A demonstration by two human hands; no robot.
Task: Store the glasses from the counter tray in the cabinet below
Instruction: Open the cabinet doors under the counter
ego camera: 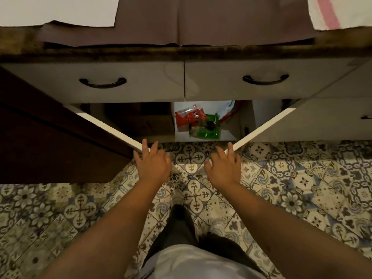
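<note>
The cabinet below the counter stands with both doors swung out toward me. My left hand (153, 162) rests with spread fingers against the free edge of the left door (112, 127). My right hand (223, 165) touches the free edge of the right door (267, 125) the same way. Neither hand holds anything. The cabinet's right half has a white floor (227, 133) with a red packet (189, 117) and a green packet (205, 129) lying on it. Its left half is dark. No glasses and no tray are in view.
Two drawers with dark curved handles (102, 82) (265, 79) sit above the opening. The wooden counter edge (181, 51) carries a brown cloth, a white sheet at far left and a pink-striped towel (330, 13) at far right. Patterned floor tiles and my legs lie below.
</note>
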